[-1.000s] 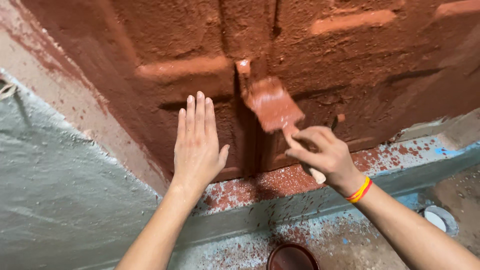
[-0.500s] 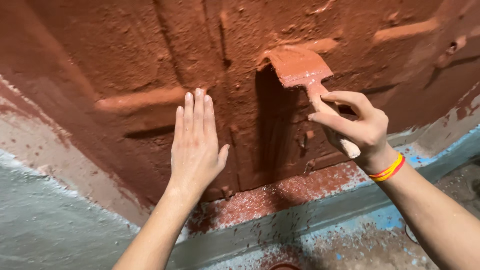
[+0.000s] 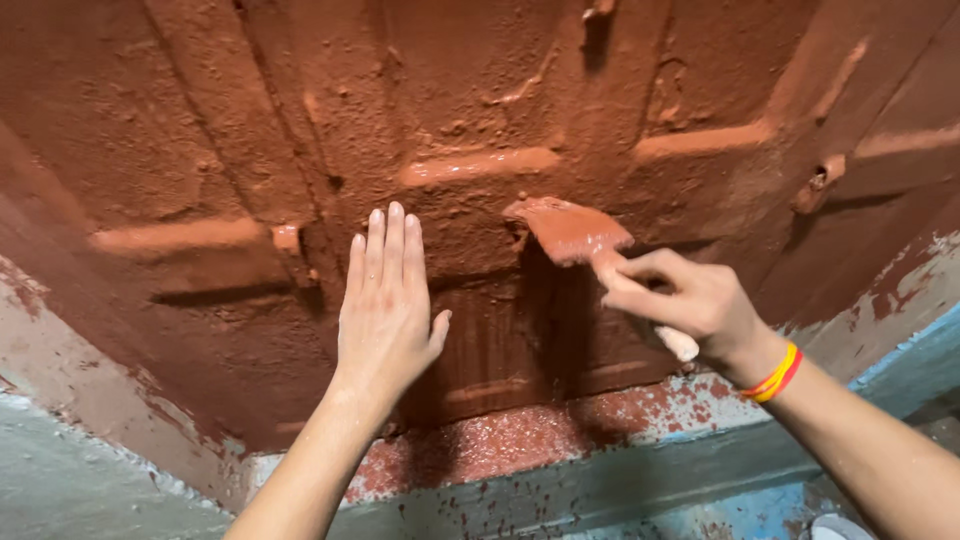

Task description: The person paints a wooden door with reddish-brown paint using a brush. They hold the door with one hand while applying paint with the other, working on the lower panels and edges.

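Note:
My left hand (image 3: 385, 310) lies flat, fingers together, against a red-brown painted metal door (image 3: 480, 120) with raised ribs. My right hand (image 3: 690, 300) grips a paint-covered brush (image 3: 568, 230) by its pale handle (image 3: 678, 343); the bristles press on the door just right of my left hand, below a horizontal rib (image 3: 480, 165). A yellow and red band (image 3: 775, 375) circles my right wrist.
A small latch or hinge lug (image 3: 820, 180) sticks out at the upper right of the door. Below the door runs a paint-spattered sill (image 3: 540, 440) over a blue and grey floor edge (image 3: 720, 515). A pale round object (image 3: 835, 527) peeks in at the bottom right.
The view has shifted up and right along the door. My right hand has carried the brush from a lower spot to just under the horizontal rib. My left hand stays flat on the door.

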